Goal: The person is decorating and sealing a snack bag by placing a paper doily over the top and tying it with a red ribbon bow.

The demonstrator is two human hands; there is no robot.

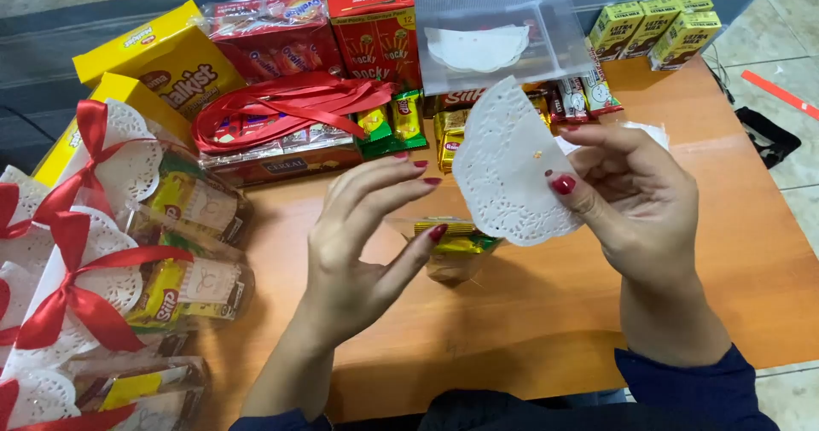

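In the head view, the right hand [636, 196] pinched a white paper doily [512, 171], folded into a lacy half-round with a scalloped, perforated edge, and held it raised above the wooden counter [725, 252]. The left hand [367, 243] was spread open with nothing in it, its fingertips just beside the doily's lower edge, over a clear packet of yellow-wrapped snacks [452, 247].

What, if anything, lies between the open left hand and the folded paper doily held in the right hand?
Nothing visible. The left hand is open, fingertips just short of the folded white doily pinched by the right hand. The small snack bag lies lower, on the wooden table, not between them.
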